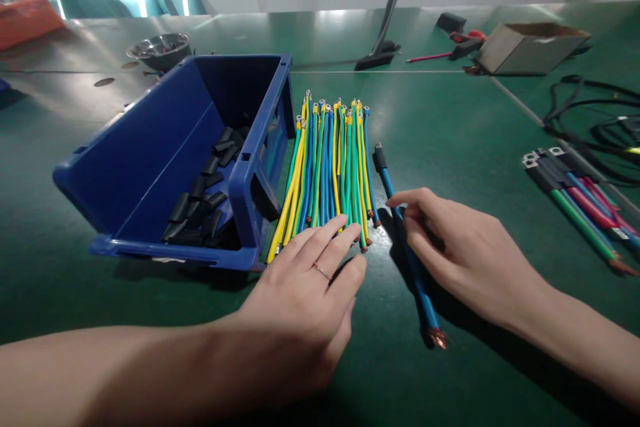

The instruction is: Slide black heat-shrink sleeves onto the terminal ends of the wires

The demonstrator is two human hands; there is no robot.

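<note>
My right hand (460,250) has its thumb and index finger closed around a thick blue cable (425,303). The cable has a black sleeve at its far end and bare copper strands at the near end; its shadow falls beside it on the table. My left hand (313,287), with a ring on one finger, is spread flat over the near ends of a row of thin cables (327,160). These are yellow, green and blue, with metal ring lugs at the far ends. My left fingers hide some of the near ends.
Left of the cables stands a blue plastic bin (140,127) with several black sleeves (200,210). More lugged cables (575,193) lie at right, near coiled black cords (600,107). A cardboard box (520,50), a metal bowl (163,50) and a stand base (374,61) sit farther back.
</note>
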